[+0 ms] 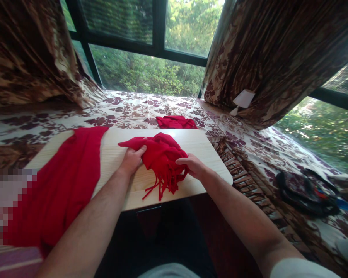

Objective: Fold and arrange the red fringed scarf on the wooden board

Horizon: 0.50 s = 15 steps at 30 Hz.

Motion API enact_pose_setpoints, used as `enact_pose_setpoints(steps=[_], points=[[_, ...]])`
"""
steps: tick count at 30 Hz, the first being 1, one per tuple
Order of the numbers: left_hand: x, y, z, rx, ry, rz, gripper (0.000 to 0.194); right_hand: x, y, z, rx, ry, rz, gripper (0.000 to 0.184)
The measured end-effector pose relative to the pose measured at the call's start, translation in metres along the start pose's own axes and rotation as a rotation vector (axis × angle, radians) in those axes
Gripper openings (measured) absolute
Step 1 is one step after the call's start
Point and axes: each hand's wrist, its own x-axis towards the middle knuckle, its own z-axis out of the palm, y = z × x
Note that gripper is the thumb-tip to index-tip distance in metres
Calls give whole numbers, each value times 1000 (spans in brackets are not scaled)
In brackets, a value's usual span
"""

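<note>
A bunched red scarf (165,152) with fringe hanging toward me is held over the light wooden table (116,158). My left hand (132,159) grips its left side, thumb on top and fingers mostly hidden beneath the cloth. On the right side, my right hand (190,165) pinches the scarf just above the fringe. Another long red cloth (72,173) drapes over the table's left end, to the left of my left forearm.
A folded red cloth (176,122) lies beyond the table on the flowered cover (127,104). Far right are a small white lamp (244,99) and a black bag (304,193). Patterned curtains (263,46) frame the windows.
</note>
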Motion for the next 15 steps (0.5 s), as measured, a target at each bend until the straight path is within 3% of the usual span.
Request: enact_pose_setpoints(steps=[6,8,12,15], points=[[-1,0,1,-29,12,-29,53,-17,-4,-1,72,-142,-116,34],[1,-2,-1,-10,8,-25,52,-23,-7,-6,81,-146,-69,33],[3,-7,-4,-1,-13,-18,48,-30,-12,-25,-78,-95,178,19],[3,-10,-4,-41,-22,-41,48,-33,-12,-34,-85,-85,176,19]])
